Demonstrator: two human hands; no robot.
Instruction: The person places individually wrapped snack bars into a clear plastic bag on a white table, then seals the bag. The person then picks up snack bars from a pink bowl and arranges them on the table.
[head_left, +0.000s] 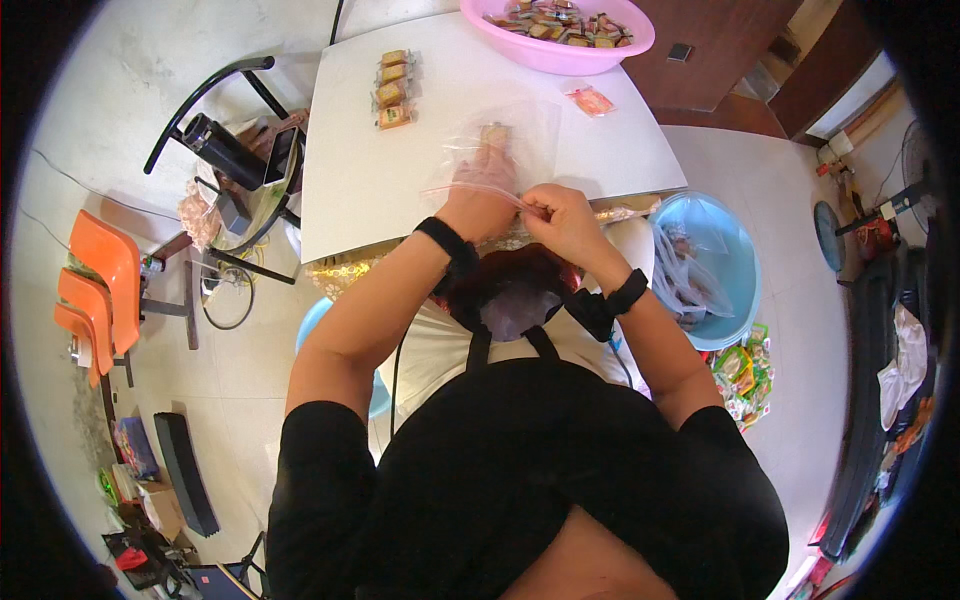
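Note:
My left hand (486, 180) reaches inside a clear zip-lock plastic bag (534, 142) that lies on the white table. Its fingertips are on a small wrapped snack (495, 136), seen through the plastic. At the bag's mouth, my right hand (559, 216) pinches the reddish zip edge. To the left, several wrapped snacks (393, 91) lie in a short column. A flat orange-and-white packet (592, 100) rests to the right of the bag. Farther back stands a pink plastic basin (555, 56), holding many wrapped snacks.
The white table (352, 180) ends close to my body. At my right are a blue tub (742, 292) containing plastic bags and a pile of colourful packets (742, 375) on the floor. A black-framed chair (255, 232) at the left carries a dark bottle (225, 154) and a phone (281, 156).

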